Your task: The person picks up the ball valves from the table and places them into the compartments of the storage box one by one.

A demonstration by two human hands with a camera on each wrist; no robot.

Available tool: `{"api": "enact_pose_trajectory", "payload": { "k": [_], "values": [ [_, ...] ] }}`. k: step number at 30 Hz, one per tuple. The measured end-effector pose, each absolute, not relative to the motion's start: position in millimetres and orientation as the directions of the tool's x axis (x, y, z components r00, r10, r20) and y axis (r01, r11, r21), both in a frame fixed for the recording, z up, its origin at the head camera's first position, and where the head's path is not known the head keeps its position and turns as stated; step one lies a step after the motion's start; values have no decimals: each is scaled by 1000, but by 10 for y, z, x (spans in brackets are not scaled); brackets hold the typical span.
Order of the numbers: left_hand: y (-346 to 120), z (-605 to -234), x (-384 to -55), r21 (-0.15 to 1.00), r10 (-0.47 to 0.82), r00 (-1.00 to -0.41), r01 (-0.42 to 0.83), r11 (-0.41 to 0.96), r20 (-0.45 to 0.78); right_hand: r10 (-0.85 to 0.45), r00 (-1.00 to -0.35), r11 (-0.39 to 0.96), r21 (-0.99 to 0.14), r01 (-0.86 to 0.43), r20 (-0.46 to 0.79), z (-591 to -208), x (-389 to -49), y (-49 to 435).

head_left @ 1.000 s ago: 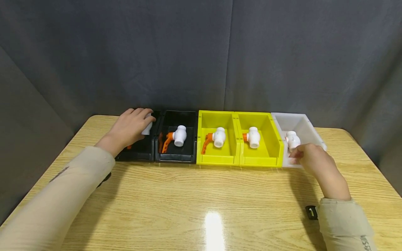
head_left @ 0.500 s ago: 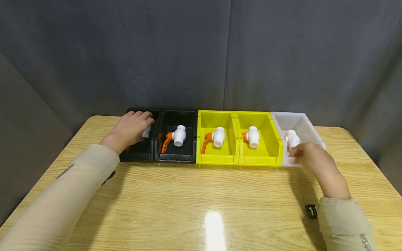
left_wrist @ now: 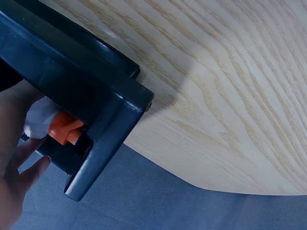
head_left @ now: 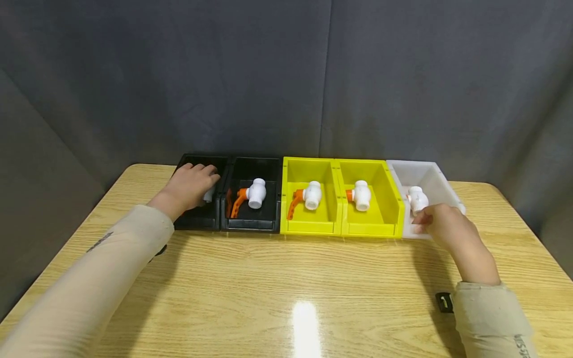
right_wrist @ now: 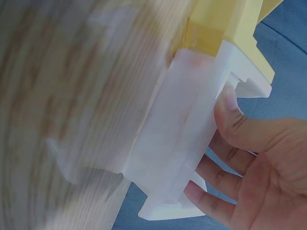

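Observation:
My left hand [head_left: 190, 185] reaches into the leftmost black bin [head_left: 197, 223] and grips a white ball valve [head_left: 208, 195], mostly covered by the fingers. In the left wrist view, the orange handle [left_wrist: 64, 128] of that valve shows inside the bin. My right hand [head_left: 449, 229] is at the front of the white bin [head_left: 416, 171], just in front of another white ball valve [head_left: 418, 199]. The right wrist view shows its thumb and loosely extended fingers [right_wrist: 218, 175] over the front rim; nothing is seen held there.
Between the hands stand a second black bin [head_left: 251, 226] and two yellow bins [head_left: 311, 228] [head_left: 371, 230], each with a white ball valve with an orange handle. The row sits along the back of the wooden table [head_left: 250, 288], before a grey curtain [head_left: 286, 74].
My left hand has moved slightly right and lower into the leftmost black bin, taking the ball valve down with it. The right hand has stayed in place.

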State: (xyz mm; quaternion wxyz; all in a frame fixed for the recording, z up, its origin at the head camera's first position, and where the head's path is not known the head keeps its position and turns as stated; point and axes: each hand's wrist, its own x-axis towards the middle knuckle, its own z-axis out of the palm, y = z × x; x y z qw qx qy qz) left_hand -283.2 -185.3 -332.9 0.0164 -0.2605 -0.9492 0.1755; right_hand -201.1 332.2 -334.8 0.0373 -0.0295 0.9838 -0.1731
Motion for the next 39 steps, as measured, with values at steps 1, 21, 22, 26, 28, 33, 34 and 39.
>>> {"api": "enact_pose_trajectory", "payload": {
  "k": [1,21,22,26,28,33,34,39],
  "values": [
    [-1855,-3336,-2833,-342,499,-864,489,803,-64,-73,-995,938,-344,-47,-63,-3349,-2011,3322],
    [-1830,-3364,-2816,-272,453,-884,467,842,-117,-82,-996,937,-344,-61,-45,-3350,-2010,3324],
    [-1830,-3364,-2816,-267,450,-885,466,843,-123,-82,-996,937,-344,-61,-45,-3350,-2009,3325],
    [-1822,-3359,-2807,-249,431,-890,455,855,-148,-83,-996,937,-344,-63,-43,-3354,-2007,3327],
    [-1822,-3359,-2803,-246,427,-892,452,858,-150,-83,-996,937,-343,-64,-42,-3355,-2007,3326],
    [-1819,-3360,-2789,-231,413,-897,440,868,-159,-81,-996,938,-342,-61,-46,-3355,-2008,3320],
    [-1818,-3361,-2789,-230,408,-898,437,870,-163,-80,-996,938,-342,-59,-47,-3354,-2008,3320],
    [-1808,-3386,-2803,-232,380,-907,416,880,-184,-80,-996,936,-347,-59,-45,-3353,-2005,3319]
  ]
}}
